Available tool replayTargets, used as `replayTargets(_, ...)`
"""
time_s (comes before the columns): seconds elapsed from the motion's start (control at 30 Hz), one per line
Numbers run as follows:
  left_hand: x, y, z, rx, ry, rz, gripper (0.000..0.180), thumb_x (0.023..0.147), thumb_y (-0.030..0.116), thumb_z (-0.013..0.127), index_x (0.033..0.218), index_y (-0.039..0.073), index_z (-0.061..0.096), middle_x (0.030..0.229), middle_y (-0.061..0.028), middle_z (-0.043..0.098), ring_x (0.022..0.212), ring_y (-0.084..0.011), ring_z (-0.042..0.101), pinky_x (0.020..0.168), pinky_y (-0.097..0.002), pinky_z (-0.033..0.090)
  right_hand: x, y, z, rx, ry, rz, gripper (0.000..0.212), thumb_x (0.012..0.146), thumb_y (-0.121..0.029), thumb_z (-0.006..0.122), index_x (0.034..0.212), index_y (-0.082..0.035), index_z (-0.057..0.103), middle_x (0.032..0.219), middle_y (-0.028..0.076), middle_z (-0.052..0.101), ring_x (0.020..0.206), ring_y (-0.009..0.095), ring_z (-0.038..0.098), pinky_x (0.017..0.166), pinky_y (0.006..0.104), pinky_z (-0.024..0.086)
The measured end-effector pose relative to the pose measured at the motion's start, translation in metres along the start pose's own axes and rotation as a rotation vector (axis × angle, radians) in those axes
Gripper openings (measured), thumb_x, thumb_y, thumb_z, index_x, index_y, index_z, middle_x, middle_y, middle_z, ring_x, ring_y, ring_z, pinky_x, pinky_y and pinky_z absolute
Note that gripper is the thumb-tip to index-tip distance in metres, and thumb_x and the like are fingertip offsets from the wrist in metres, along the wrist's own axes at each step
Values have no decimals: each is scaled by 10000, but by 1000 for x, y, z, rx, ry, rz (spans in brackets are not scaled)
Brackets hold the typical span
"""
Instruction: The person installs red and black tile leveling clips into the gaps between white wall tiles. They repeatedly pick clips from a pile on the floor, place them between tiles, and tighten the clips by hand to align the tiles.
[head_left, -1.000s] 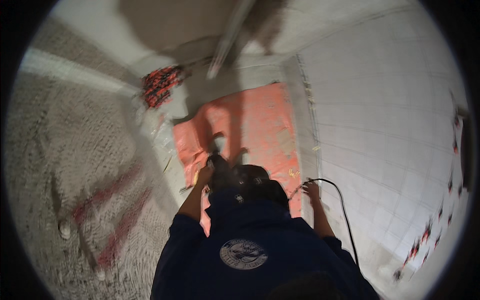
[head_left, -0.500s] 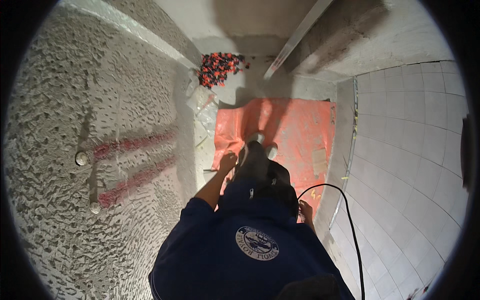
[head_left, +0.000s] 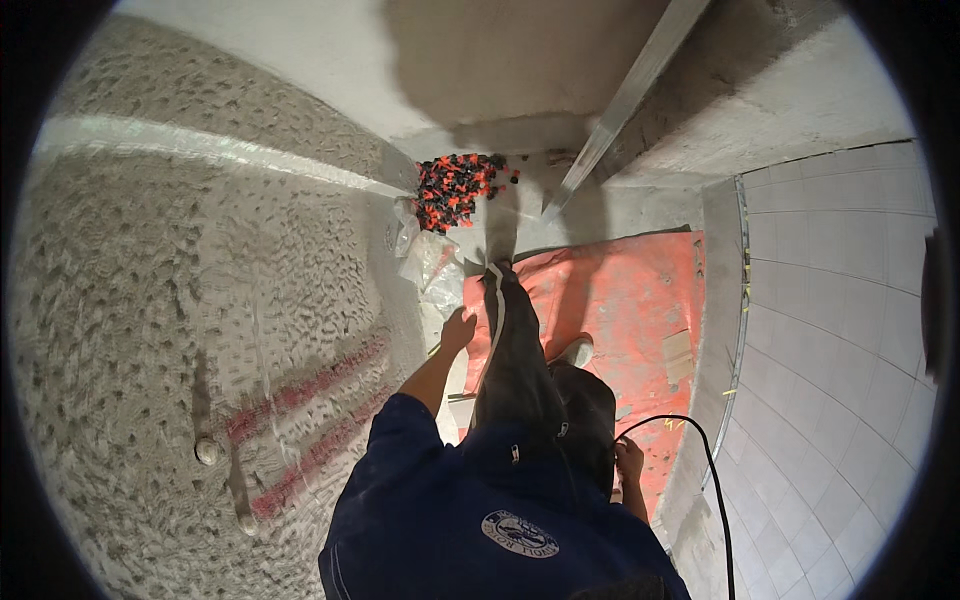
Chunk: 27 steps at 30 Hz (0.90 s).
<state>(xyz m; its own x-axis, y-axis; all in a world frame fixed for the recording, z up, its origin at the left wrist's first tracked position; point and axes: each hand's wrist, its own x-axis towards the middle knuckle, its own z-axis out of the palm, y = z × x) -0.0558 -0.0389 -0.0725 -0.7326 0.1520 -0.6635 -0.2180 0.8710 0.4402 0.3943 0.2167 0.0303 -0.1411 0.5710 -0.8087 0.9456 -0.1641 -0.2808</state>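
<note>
My left hand [head_left: 459,331] hangs beside my left thigh above the edge of an orange-red sheet [head_left: 640,290], its fingers loosely curled, nothing visible in them. Low by my right hip is my right hand [head_left: 628,460], fingers slightly apart and partly hidden by the angle. A black cable [head_left: 708,450] arches away from beside it; I see no grip on the cable. My left leg reaches forward, and my right shoe [head_left: 575,351] stands on the sheet. Nearest my left hand, on the floor, lies a crumpled clear plastic bag [head_left: 436,270].
Small red and black plastic pieces [head_left: 455,190] lie heaped in the far left corner. A long metal bar [head_left: 630,105] leans at the far wall. Another pale bar [head_left: 250,155] runs along the rough grey left wall [head_left: 120,330]. Light tiles [head_left: 810,300] cover the right wall.
My left leg has swung forward toward the sheet's far edge. The view has shifted, so the scene sits lower and further right. Both hands still hang at my sides.
</note>
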Motion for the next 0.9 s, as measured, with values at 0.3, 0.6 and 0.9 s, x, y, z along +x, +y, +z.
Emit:
replayTargets(0.3, 256, 47, -11, 336, -254, -9, 650, 803, 437, 682, 1312, 92, 470, 1147, -260, 628, 1088, -409, 608, 911, -476, 484, -9, -97, 118, -35, 72, 61, 801, 746, -400, 762, 1350, 37, 470, 1265, 275, 553, 1160, 408, 553, 950, 453, 473)
replayTargets(0.6, 485, 33, 10, 399, -101, 372, 423, 854, 255, 649, 1231, 90, 552, 1084, -164, 662, 1014, -360, 630, 839, -463, 502, 13, -194, 230, -587, -121, 592, 961, 728, -365, 757, 1501, -180, 218, 1423, 232, 321, 1220, 477, 440, 991, 570, 396)
replayTargets(0.9, 605, 12, 68, 670, 51, 242, 510, 876, 231, 612, 1355, 175, 448, 1216, -217, 510, 1124, -435, 550, 883, -498, 504, 30, -217, 253, -647, -2, 617, 946, 706, -332, 754, 1484, -167, 241, 1403, 221, 315, 1236, 461, 405, 1003, 578, 364)
